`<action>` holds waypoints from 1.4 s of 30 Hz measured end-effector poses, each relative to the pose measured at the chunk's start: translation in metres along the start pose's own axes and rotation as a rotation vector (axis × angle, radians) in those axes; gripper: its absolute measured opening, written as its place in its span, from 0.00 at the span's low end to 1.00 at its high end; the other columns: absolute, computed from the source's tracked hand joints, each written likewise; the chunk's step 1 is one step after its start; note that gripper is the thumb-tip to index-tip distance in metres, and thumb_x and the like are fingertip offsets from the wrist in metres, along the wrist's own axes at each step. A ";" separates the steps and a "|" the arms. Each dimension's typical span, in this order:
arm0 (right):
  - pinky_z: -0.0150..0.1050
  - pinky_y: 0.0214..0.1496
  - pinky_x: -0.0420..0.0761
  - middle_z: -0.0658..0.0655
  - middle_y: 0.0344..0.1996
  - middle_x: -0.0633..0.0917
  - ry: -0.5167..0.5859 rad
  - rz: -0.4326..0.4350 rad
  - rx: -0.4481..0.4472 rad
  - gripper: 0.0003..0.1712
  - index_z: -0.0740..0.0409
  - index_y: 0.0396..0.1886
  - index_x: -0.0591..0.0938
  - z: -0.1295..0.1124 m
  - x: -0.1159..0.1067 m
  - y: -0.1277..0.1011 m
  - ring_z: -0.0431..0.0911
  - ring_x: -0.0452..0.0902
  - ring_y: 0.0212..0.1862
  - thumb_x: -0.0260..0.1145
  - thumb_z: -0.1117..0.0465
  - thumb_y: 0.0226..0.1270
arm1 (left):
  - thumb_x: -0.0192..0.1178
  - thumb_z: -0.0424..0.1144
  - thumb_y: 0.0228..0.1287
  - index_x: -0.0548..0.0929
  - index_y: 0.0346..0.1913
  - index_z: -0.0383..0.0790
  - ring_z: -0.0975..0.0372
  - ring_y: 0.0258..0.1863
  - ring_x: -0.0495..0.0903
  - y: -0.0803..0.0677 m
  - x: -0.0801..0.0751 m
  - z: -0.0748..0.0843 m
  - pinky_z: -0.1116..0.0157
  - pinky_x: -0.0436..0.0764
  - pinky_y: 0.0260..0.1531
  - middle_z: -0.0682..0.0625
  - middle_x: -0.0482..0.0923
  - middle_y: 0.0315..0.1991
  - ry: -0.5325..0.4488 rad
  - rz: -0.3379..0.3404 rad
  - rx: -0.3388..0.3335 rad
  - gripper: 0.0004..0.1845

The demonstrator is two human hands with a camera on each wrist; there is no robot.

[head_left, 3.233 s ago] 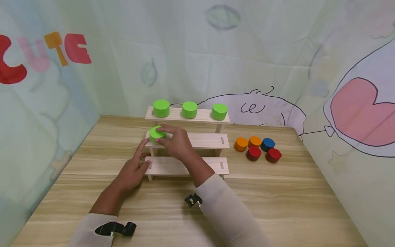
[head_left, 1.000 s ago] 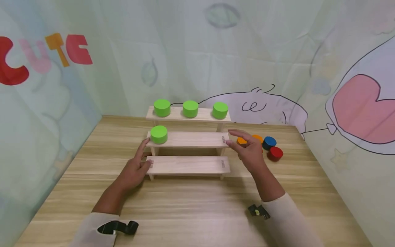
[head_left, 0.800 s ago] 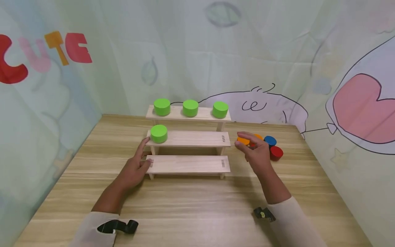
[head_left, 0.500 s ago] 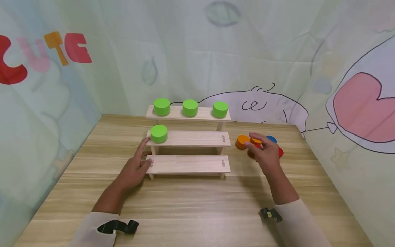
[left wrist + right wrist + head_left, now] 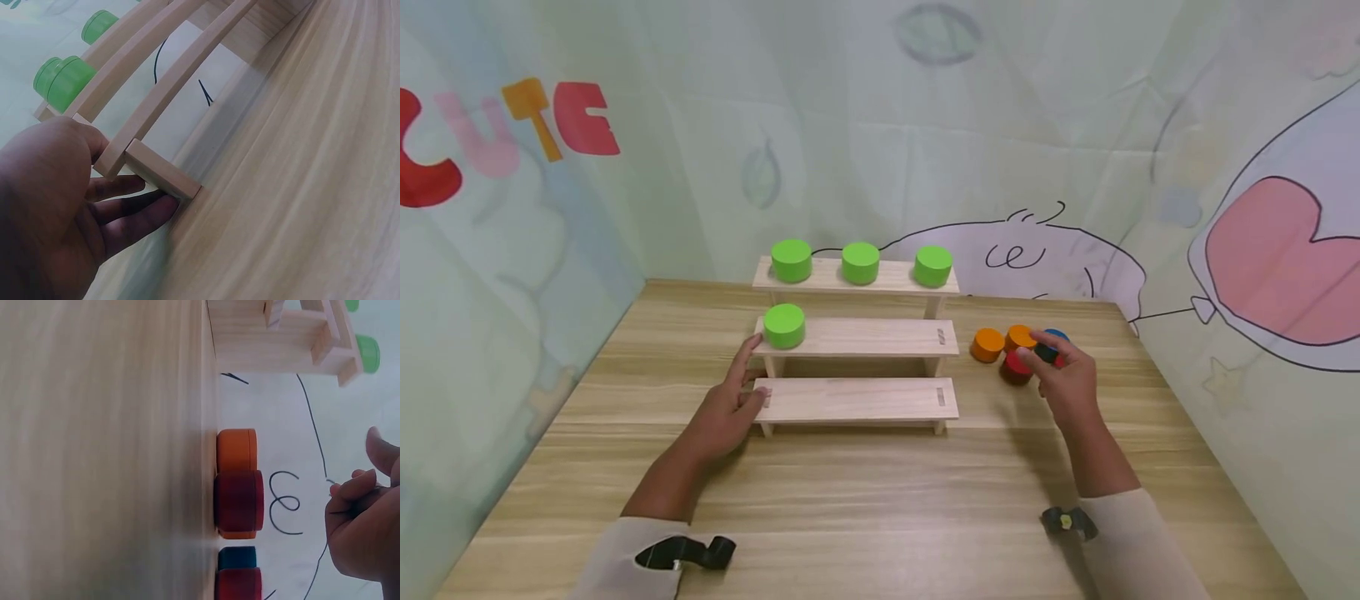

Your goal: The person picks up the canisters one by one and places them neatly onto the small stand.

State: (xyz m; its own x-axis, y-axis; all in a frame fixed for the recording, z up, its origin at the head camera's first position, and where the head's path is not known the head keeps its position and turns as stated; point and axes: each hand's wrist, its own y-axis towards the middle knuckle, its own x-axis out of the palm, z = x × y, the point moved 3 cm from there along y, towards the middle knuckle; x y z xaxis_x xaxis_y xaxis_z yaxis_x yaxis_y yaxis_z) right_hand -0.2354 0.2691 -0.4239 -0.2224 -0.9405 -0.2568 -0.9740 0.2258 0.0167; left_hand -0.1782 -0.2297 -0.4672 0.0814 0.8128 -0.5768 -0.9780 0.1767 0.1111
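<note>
The right hand (image 5: pixel 1067 379) hangs just above a little bunch of round wooden blocks on the pale wooden worktop (image 5: pixel 880 492), to the right of the small wooden step shelf (image 5: pixel 857 337). Its fingers are loosely bent and hold nothing; the fingertips are over the blue round block (image 5: pixel 1057 336) and the red round block (image 5: pixel 239 586) beside it, which the hand mostly hides from the head view. Nearer the shelf sit another red round block (image 5: pixel 1015 367) and two orange round blocks (image 5: pixel 988 344), all touching or almost touching. These blocks look small, hard, light and smooth, so they should lift easily but may slip or roll off on their sides. A good place to hold one seems to be across its round side, thumb on one side and fingers on the other. The blocks are packed close, so fingers may bump a neighbour. The left hand (image 5: pixel 726 408) rests flat and open against the left end of the shelf, touching its low step. Four green round blocks (image 5: pixel 784 325) sit on the shelf, three on the top step and one on the middle step. There is open room in front of the shelf, but the worktop's right edge and the cloth wall (image 5: pixel 1262 250) are near the bunch.
</note>
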 end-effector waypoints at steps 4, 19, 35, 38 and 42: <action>0.27 0.27 0.75 0.63 0.77 0.74 -0.049 -0.015 0.055 0.35 0.56 0.77 0.79 0.004 -0.005 0.004 0.38 0.68 0.26 0.77 0.56 0.74 | 0.48 0.36 0.85 0.38 0.90 0.65 0.32 0.63 0.85 0.000 0.000 0.000 0.34 0.82 0.61 0.21 0.70 0.75 -0.008 -0.003 -0.001 0.44; 0.29 0.32 0.80 0.67 0.69 0.74 -0.241 -0.146 0.035 0.39 0.54 0.83 0.73 0.029 -0.007 0.021 0.42 0.71 0.35 0.75 0.59 0.76 | 0.47 0.36 0.86 0.37 0.90 0.67 0.32 0.63 0.86 0.000 -0.002 0.001 0.33 0.82 0.62 0.21 0.69 0.76 -0.009 0.001 -0.005 0.44; 0.29 0.55 0.80 0.68 0.79 0.72 -0.353 -0.188 0.035 0.36 0.58 0.81 0.74 0.036 -0.008 0.021 0.61 0.68 0.68 0.73 0.58 0.78 | 0.48 0.37 0.86 0.37 0.90 0.68 0.33 0.62 0.86 0.000 0.001 -0.002 0.34 0.83 0.61 0.21 0.69 0.76 -0.019 -0.010 -0.015 0.44; 0.48 0.71 0.82 0.69 0.80 0.71 -0.358 -0.202 0.037 0.35 0.58 0.81 0.74 0.038 -0.008 0.021 0.65 0.68 0.73 0.72 0.58 0.79 | 0.48 0.36 0.86 0.37 0.90 0.67 0.33 0.61 0.87 0.000 0.001 -0.001 0.35 0.83 0.60 0.21 0.70 0.76 -0.011 -0.006 -0.015 0.44; 0.63 0.84 0.66 0.71 0.83 0.67 -0.363 -0.223 0.051 0.34 0.58 0.80 0.76 0.041 -0.009 0.022 0.70 0.62 0.82 0.72 0.59 0.79 | 0.48 0.36 0.86 0.37 0.90 0.66 0.34 0.60 0.88 0.000 0.000 0.000 0.36 0.83 0.61 0.22 0.72 0.75 0.002 -0.002 -0.008 0.44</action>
State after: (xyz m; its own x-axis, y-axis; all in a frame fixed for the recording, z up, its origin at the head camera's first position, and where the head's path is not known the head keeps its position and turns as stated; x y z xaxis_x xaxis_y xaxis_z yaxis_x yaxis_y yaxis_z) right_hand -0.2529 0.2924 -0.4606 0.0314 -0.8195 -0.5722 -0.9913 0.0478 -0.1228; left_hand -0.1785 -0.2301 -0.4672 0.0833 0.8111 -0.5790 -0.9792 0.1744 0.1035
